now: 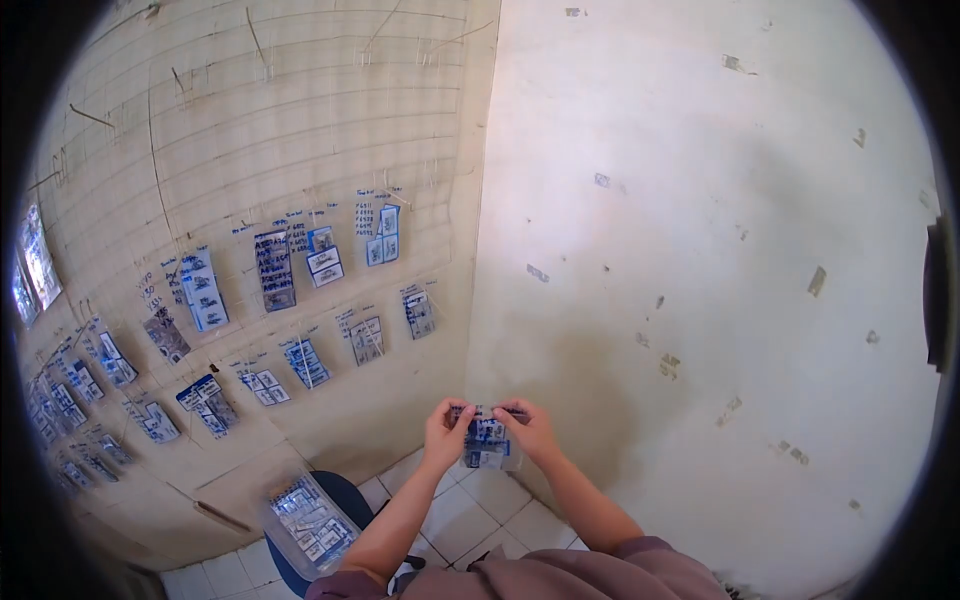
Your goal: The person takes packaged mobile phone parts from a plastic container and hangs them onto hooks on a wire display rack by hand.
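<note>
In front of my body I hold up a clear plastic bag [487, 460] with blue-and-white printed packets inside. My left hand [447, 433] pinches its upper left edge. Its upper right edge is gripped by my right hand [530, 430], thumb and fingers closed together. The bag hangs down between both hands over the tiled floor. What the packets contain is too small to make out.
On the left wall, a wire grid [300, 120] carries hooks and rows of hanging bags [205, 290] with handwritten labels. A clear plastic bin [275, 520] of similar packets rests on a dark blue chair [345, 492]. A bare wall [700, 250] with tape scraps stands close on the right.
</note>
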`<state>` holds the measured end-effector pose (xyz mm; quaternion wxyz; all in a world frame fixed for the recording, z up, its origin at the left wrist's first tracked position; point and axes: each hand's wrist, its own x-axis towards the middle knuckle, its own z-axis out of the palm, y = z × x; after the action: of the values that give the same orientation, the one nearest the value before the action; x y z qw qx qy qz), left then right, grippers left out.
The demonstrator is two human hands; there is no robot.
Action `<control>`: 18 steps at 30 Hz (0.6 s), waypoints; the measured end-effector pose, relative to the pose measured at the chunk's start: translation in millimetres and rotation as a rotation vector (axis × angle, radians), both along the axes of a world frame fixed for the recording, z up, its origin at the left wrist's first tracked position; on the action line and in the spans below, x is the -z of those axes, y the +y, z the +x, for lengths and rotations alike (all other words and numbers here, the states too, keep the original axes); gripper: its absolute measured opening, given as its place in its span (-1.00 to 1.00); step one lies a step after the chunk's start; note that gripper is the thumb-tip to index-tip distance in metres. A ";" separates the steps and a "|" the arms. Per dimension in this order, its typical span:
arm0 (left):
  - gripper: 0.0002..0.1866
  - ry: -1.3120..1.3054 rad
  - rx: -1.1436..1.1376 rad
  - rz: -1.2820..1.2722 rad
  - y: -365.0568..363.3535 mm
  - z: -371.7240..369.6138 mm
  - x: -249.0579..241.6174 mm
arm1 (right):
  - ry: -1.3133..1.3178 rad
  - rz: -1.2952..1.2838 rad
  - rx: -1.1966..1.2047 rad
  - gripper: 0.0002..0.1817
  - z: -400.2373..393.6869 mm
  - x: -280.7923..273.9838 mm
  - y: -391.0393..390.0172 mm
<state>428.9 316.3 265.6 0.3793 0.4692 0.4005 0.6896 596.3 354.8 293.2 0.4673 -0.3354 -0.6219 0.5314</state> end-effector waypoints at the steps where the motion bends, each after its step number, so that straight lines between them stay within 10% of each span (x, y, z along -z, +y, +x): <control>1: -0.94 -0.009 -0.026 0.002 6.4 2.4 0.0 | 0.014 -0.018 -0.004 -0.83 0.8 2.0 9.9; 13: -0.84 -0.033 -0.227 0.325 124.7 -41.1 -89.1 | 0.518 0.204 -0.052 -0.78 -63.5 -63.4 137.3; 18: -0.91 0.155 -0.313 0.351 173.2 -57.6 -136.1 | 0.311 0.470 -0.007 -0.81 -78.4 -93.6 203.2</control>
<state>371.3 489.4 401.7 0.1488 0.5117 0.3700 0.7610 517.9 558.0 386.8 0.6204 -0.1302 -0.6500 0.4191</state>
